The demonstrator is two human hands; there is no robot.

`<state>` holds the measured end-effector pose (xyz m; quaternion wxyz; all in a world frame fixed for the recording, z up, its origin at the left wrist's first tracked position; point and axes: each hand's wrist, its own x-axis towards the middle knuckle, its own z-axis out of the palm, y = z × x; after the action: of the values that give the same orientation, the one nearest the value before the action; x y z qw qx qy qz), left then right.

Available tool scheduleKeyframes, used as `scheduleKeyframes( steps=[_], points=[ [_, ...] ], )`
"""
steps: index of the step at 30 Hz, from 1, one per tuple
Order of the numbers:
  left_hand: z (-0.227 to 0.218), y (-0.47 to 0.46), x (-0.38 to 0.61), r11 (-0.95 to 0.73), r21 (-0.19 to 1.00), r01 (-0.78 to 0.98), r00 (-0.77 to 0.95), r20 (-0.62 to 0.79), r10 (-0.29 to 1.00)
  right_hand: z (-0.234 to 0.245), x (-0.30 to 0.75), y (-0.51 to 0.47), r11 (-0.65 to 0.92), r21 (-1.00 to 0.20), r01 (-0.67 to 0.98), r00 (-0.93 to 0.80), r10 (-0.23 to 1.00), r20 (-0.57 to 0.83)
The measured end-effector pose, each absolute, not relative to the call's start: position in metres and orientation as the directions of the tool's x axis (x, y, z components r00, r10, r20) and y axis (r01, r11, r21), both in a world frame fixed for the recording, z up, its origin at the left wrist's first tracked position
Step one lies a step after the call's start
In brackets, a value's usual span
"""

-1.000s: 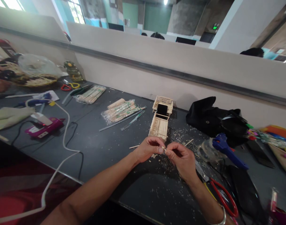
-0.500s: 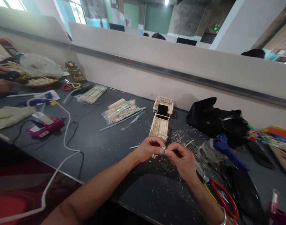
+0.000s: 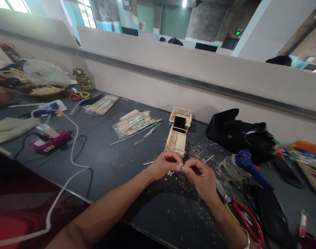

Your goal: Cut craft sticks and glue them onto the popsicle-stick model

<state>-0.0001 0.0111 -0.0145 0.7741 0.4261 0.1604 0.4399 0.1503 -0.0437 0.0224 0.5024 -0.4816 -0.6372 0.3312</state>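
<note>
Two hands (image 3: 163,166) (image 3: 201,176) still pinch a tiny pale piece (image 3: 181,165), almost unmoved since before.

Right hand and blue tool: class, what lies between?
In the head view, a clear container and wood bits lie between right hand and blue tool.

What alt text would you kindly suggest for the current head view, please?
A person's left hand and right hand pinch a tiny pale piece over a dark table littered with wood bits. Beyond them sits a small wooden model, with wrapped sticks to its left.
</note>
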Motion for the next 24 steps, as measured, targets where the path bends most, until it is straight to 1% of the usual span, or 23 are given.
scheduleKeyframes(
  steps=[6,11,16,24],
  points=[
    [-0.0136,0.0117,-0.0003,0.232,0.804,-0.547,0.557,0.142,0.818,0.0219,0.1503,-0.0438,0.297,-0.914,0.276,-0.031,0.953,0.300],
    [-0.0136,0.0123,-0.0011,0.215,0.816,-0.536,0.556,0.150,0.818,0.0232,0.1507,-0.0438,0.286,-0.909,0.303,-0.034,0.957,0.289],
    [-0.0123,0.0126,-0.0011,0.198,0.827,-0.527,0.550,0.153,0.821,0.0234,0.1510,-0.0431,0.295,-0.901,0.318,-0.039,0.953,0.299],
    [-0.0138,0.0115,-0.0012,0.227,0.828,-0.513,0.546,0.111,0.830,0.0229,0.1511,-0.0432,0.256,-0.915,0.311,-0.021,0.965,0.263]
  ],
)
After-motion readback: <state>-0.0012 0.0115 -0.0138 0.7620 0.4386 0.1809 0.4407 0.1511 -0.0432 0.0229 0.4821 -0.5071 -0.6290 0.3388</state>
